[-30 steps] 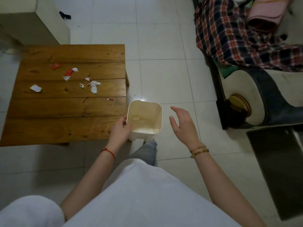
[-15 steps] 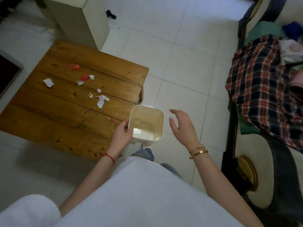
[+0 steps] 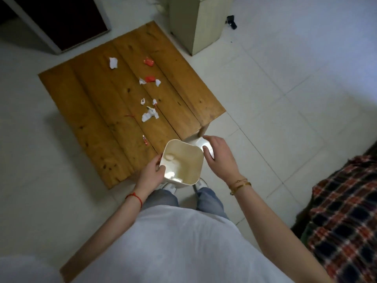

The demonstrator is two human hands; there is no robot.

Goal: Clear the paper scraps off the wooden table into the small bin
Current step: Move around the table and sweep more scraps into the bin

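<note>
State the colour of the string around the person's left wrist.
Red, in the head view: wrist string.

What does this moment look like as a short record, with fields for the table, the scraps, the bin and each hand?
table: wooden table, plank top, on a tiled floor
scraps: white and red paper scraps scattered on the tabletop, none yet in a hand
bin: small cream bin, open top, at the table's near corner
left hand: left hand grips the bin's rim
right hand: right hand open, beside the bin's far side, contact unclear
</note>
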